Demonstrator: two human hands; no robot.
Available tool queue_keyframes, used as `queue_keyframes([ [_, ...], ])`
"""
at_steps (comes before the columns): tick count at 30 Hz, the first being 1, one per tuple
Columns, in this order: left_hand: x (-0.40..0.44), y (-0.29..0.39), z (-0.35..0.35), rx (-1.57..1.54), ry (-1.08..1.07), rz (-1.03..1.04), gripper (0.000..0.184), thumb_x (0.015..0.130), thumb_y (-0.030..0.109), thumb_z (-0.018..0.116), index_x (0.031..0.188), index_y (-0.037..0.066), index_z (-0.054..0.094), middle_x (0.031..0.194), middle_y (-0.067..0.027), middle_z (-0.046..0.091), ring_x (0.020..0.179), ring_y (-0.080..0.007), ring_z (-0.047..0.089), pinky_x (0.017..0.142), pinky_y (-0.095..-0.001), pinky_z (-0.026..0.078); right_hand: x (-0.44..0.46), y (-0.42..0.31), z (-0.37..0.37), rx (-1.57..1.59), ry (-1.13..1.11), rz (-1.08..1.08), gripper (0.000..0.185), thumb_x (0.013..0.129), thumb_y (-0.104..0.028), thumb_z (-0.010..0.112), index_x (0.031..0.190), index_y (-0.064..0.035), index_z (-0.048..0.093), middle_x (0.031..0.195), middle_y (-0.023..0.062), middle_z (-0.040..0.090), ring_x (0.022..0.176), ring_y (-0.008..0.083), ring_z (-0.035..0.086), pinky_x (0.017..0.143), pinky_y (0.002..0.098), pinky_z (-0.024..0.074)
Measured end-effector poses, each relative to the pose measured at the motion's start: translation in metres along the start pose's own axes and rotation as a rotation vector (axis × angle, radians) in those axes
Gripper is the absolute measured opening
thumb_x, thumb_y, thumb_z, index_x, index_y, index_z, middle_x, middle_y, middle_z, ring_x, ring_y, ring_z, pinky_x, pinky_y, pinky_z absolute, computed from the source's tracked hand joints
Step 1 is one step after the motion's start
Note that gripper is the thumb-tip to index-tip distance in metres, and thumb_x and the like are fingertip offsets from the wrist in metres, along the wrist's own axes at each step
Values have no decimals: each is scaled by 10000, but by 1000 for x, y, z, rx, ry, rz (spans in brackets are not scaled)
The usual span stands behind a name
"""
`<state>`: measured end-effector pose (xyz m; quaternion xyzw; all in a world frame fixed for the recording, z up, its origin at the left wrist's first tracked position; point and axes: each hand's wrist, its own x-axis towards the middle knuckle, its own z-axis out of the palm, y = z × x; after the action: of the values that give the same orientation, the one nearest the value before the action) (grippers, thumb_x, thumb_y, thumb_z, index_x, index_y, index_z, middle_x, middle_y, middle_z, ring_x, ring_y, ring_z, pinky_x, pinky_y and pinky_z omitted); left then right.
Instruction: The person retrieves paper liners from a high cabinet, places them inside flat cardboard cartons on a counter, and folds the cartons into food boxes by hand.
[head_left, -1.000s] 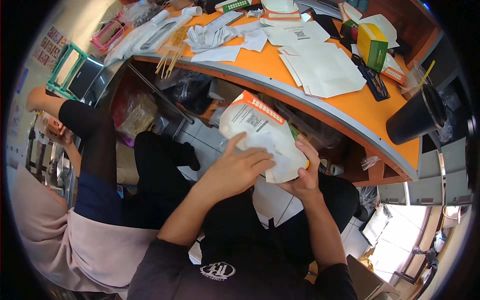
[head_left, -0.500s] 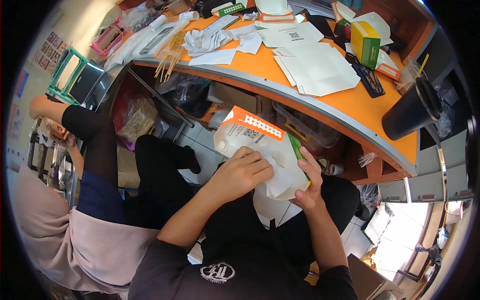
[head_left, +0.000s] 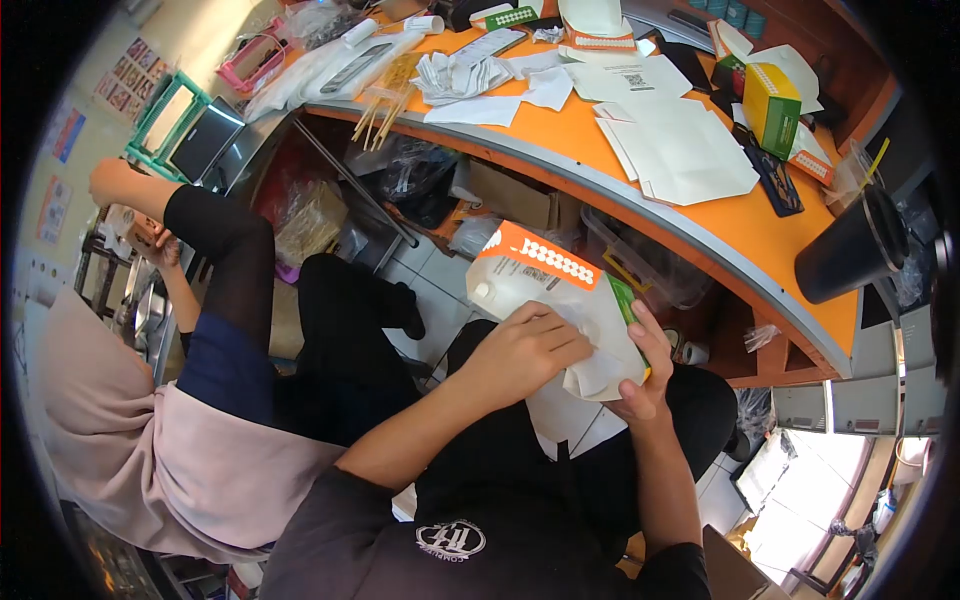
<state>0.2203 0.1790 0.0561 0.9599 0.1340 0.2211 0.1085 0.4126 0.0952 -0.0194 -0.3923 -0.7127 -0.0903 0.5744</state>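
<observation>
A white cardboard food box with an orange band, a green side and a printed QR code is held above my lap. My right hand grips its right edge, thumb on the near side and fingers over the green side. My left hand lies over the face of the box with its fingers curled. A thin white piece of paper sticks out beneath those fingers. The fingertips of the left hand are partly hidden.
On the orange desk lie flat white box blanks, crumpled white papers and wooden skewers. A yellow-green box and a black tumbler stand at right. Another person sits close on my left.
The view has shifted, so the whole scene sits further right. My left hand has stayed on the box face over the white paper, and my right hand keeps its grip.
</observation>
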Motion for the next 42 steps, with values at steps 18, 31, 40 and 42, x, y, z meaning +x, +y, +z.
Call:
queue_keyframes([
  [18, 6, -3, -29, -316, 246, -463, 451, 778, -109, 671, 1194, 60, 718, 1155, -128, 727, 1120, -307, 683, 940, -389, 538, 13, 2, -3, -129, 63, -79, 1081, 638, -112, 960, 1459, -349, 298, 1419, 202, 433, 1281, 493, 521, 1032, 540, 532],
  [31, 27, -6, 25, -79, -88, -265, 205, 738, 32, 718, 942, 16, 710, 933, -112, 685, 893, -334, 664, 755, -436, 530, 3, 0, -11, -45, -120, 29, 763, 803, -302, 832, 1442, -202, 428, 1407, 278, 509, 1241, 498, 569, 1003, 514, 520],
  [40, 38, 11, 34, 244, -12, -539, 222, 764, 173, 694, 941, 42, 720, 915, -162, 705, 876, -304, 687, 772, -423, 488, -2, -9, 12, 160, -39, 120, 874, 795, -208, 861, 1463, -185, 298, 1382, 254, 473, 1230, 503, 551, 993, 573, 521],
  [42, 38, 15, 25, 94, -120, -558, 172, 760, 179, 713, 879, 56, 736, 932, -157, 706, 907, -303, 689, 798, -435, 470, 0, -10, 1, -273, -124, -133, 979, 731, -181, 919, 1456, -225, 263, 1364, 240, 474, 1212, 506, 560, 971, 577, 534],
])
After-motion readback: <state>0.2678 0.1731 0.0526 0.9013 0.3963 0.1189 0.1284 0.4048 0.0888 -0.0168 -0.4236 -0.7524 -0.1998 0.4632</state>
